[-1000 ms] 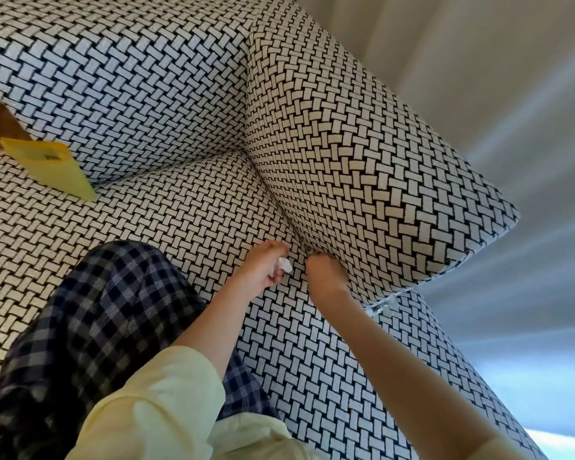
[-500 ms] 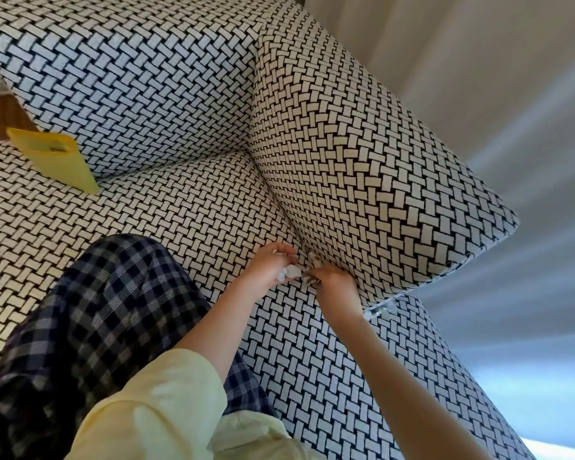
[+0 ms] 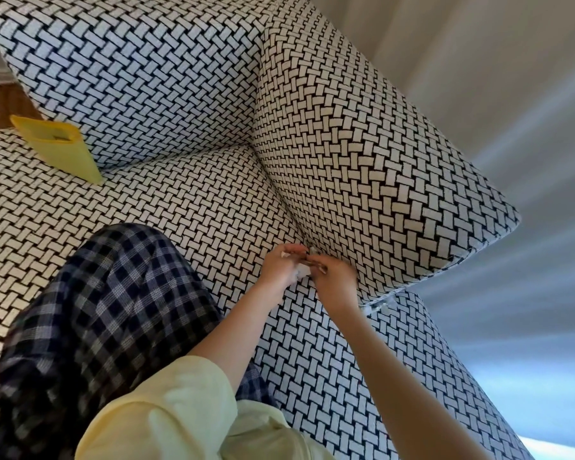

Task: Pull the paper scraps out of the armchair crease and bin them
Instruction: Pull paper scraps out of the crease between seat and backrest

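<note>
My left hand (image 3: pixel 281 265) and my right hand (image 3: pixel 332 277) meet over the seat, just in front of the crease (image 3: pixel 291 214) between the seat cushion and the right arm of the black-and-white woven armchair (image 3: pixel 362 151). White paper scraps (image 3: pixel 302 270) show between the two hands. My left hand curls round the scraps, with a bit of white also poking out by its fingertips. My right hand's fingers pinch at the scraps from the right. Most of the paper is hidden inside the hands.
A yellow bin (image 3: pixel 58 147) lies on the seat at the back left, against the backrest. My leg in dark checked trousers (image 3: pixel 103 310) rests on the seat at the left. A pale wall (image 3: pixel 495 78) runs along the right.
My right hand has come away from the crease and moved left to meet my left hand. The left hand still holds the white scraps, and the two hands now touch.
</note>
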`<state>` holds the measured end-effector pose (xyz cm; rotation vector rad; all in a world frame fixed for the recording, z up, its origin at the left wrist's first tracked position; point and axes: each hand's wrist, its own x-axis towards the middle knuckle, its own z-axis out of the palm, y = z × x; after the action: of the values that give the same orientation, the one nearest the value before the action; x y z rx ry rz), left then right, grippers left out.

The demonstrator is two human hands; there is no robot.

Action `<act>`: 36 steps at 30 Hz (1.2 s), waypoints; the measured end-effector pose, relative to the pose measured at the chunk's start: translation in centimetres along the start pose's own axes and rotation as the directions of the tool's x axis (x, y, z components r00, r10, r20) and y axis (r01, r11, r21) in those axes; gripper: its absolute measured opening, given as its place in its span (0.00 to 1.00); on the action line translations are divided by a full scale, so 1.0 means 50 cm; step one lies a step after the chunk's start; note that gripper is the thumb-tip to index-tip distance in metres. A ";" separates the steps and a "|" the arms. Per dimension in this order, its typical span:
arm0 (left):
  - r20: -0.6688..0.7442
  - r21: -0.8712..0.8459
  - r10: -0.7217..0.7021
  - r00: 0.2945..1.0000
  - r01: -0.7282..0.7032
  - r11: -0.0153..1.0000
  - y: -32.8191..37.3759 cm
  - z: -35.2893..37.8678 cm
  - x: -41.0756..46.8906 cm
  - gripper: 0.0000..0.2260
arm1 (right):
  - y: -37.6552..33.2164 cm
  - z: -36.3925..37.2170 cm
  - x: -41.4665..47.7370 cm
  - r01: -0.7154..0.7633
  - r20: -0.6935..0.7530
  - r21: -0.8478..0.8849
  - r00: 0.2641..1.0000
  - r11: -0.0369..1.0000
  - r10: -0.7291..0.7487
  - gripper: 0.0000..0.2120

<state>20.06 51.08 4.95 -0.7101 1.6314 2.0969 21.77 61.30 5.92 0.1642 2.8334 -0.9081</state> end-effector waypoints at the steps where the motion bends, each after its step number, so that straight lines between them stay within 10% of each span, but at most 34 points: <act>1: -0.010 -0.032 -0.010 1.000 0.009 0.999 0.002 -0.003 0.000 0.10 | -0.001 0.002 -0.004 -0.040 -0.030 0.096 0.999 0.995 0.043 0.14; 6: 0.040 -0.179 -0.091 0.995 0.097 0.979 0.019 -0.020 -0.007 0.10 | -0.013 0.014 -0.001 -0.253 0.044 0.566 0.960 0.785 0.277 0.09; 13: 0.026 -0.327 -0.188 0.982 0.186 0.927 0.029 -0.017 -0.012 0.12 | -0.037 0.001 0.013 -0.347 0.151 0.712 0.925 0.611 0.350 0.05; 19: 0.105 -0.451 -0.260 0.960 0.279 0.848 0.045 -0.002 -0.040 0.10 | -0.074 0.021 0.010 -0.091 -0.145 0.468 0.973 0.879 0.178 0.10; 29: 0.222 -0.515 -0.229 0.948 0.314 0.798 0.044 -0.002 -0.051 0.15 | -0.078 0.051 0.018 0.086 -0.360 -0.115 0.925 0.990 -0.123 0.09; 36: 0.305 -0.492 -0.188 0.934 0.324 0.808 0.062 0.002 -0.044 0.22 | -0.110 0.041 0.027 -0.039 -0.247 0.456 0.954 0.889 0.168 0.07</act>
<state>19.99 50.41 8.70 -0.7508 0.7549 2.3317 19.84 55.76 7.15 0.5372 2.7635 -1.6168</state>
